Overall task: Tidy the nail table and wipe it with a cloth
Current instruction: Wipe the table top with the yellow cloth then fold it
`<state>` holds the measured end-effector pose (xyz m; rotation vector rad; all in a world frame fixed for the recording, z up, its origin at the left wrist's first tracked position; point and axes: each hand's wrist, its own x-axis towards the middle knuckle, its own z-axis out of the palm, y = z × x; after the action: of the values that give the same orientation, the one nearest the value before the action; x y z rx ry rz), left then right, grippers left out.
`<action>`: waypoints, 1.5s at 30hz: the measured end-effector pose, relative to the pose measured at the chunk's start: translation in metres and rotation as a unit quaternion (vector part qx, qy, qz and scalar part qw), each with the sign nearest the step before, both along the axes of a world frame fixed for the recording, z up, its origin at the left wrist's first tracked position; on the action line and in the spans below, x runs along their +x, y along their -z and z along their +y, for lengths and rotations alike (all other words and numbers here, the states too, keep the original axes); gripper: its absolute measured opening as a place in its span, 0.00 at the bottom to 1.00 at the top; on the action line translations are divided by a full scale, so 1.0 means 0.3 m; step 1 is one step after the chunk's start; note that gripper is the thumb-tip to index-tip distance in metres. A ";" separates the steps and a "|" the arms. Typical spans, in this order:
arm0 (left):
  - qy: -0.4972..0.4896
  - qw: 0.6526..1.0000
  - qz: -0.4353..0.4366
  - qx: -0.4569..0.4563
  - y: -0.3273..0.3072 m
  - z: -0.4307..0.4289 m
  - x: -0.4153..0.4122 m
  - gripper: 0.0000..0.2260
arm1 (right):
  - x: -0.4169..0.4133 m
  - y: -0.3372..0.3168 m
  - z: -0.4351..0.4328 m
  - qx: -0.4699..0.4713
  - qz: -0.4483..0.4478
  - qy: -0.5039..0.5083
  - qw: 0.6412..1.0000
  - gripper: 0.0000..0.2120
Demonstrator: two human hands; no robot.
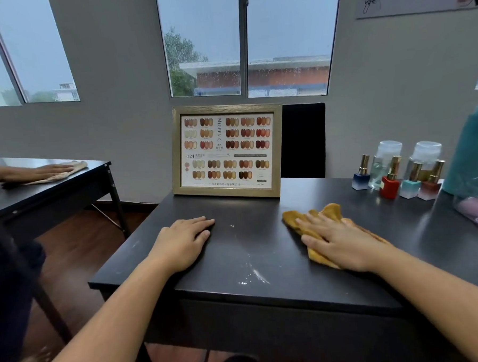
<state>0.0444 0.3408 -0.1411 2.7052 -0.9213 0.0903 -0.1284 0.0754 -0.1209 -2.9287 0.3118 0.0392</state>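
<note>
Fingers point(312, 224) of the right hand point(343, 241) lie straight, pressing the yellow cloth point(330, 210) flat on the dark worktop point(249, 246); the left hand point(180, 244) rests flat nearby, fingers relaxed, holding nothing.

We see through one wide-angle camera worn on the head, facing forward and down over the dark matte rectangular table point(249, 249), near enough that its front edge crosses the lower frame. The gold-framed nail colour chart point(226, 151) and rain-spotted windows point(203, 44) stand straight ahead.
</note>
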 end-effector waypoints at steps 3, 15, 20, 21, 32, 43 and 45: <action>-0.003 1.000 -0.003 0.001 0.002 -0.002 0.001 0.18 | 0.116 0.008 -0.041 -0.028 0.018 0.086 0.996 0.28; -0.009 1.000 0.000 -0.016 0.003 -0.005 0.011 0.17 | 0.161 0.016 0.308 -0.017 0.001 -0.122 0.992 0.27; -0.004 1.000 0.002 -0.010 0.005 -0.003 0.012 0.18 | -0.012 0.014 0.175 -0.007 0.011 -0.135 0.991 0.25; -0.003 1.000 0.002 -0.010 0.006 -0.002 0.012 0.18 | -0.019 0.010 0.131 -0.012 0.014 -0.110 0.994 0.25; -0.009 0.999 0.014 -0.030 0.013 -0.001 0.027 0.17 | 0.233 0.017 0.213 -0.016 0.012 0.071 0.997 0.29; -0.009 0.999 0.016 -0.030 0.017 -0.001 0.039 0.17 | -0.139 0.008 0.103 -0.018 -0.003 -0.107 0.994 0.24; -0.008 1.000 0.017 -0.025 0.016 -0.002 0.037 0.17 | -0.155 0.006 -0.009 -0.022 -0.006 -0.038 0.999 0.24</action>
<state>0.0555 0.3403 -0.1459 2.6598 -0.8759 0.0706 -0.1748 0.0726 -0.1228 -2.9821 0.2029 0.0245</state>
